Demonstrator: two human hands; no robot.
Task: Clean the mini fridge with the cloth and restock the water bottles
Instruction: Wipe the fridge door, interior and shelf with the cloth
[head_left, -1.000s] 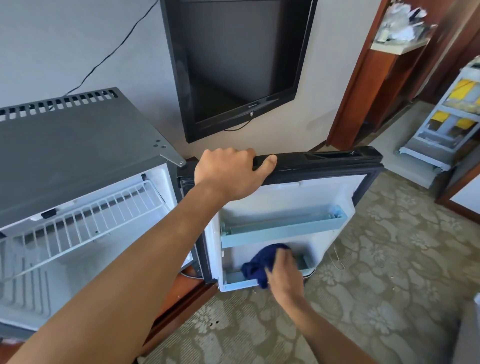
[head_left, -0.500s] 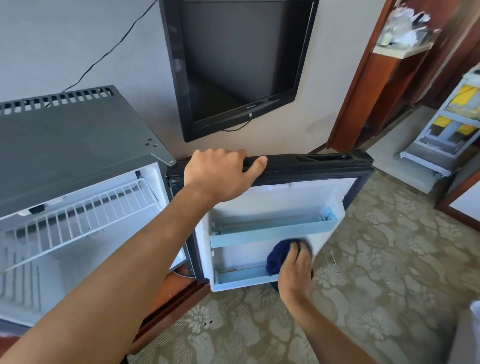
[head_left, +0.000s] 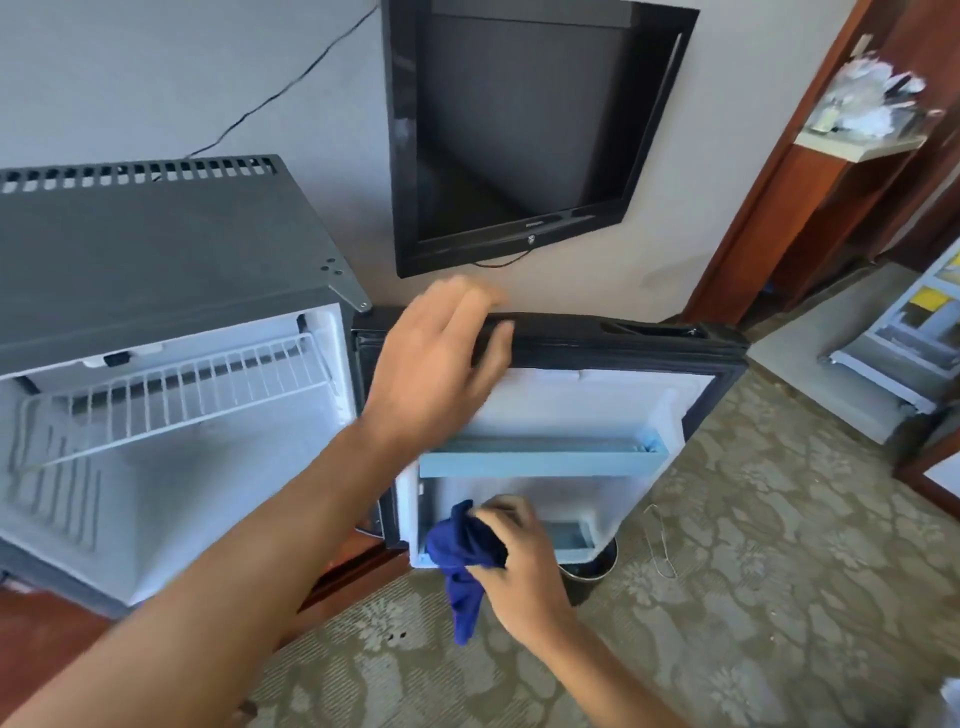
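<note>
The grey mini fridge (head_left: 156, 249) stands open at the left, a white wire rack (head_left: 171, 395) inside. Its door (head_left: 623, 332) is swung out to the right, with a pale blue upper shelf (head_left: 545, 460) and a lower shelf (head_left: 569, 535). My left hand (head_left: 441, 364) is blurred over the door's top edge, fingers spread and lifted, thumb near the rim. My right hand (head_left: 519, 566) grips the dark blue cloth (head_left: 462, 551) in front of the lower shelf's left end; part of it hangs down. No water bottles are in view.
A black TV (head_left: 519, 130) hangs on the wall above the door. A dark round bin (head_left: 592, 571) sits on the patterned carpet under the door. A wooden shelf unit (head_left: 857, 140) and a white cart (head_left: 909, 332) stand at the right.
My right hand moved the cloth from the right end of the lower door shelf back toward its left end and out in front. My left hand loosened from the door top, fingers now spread.
</note>
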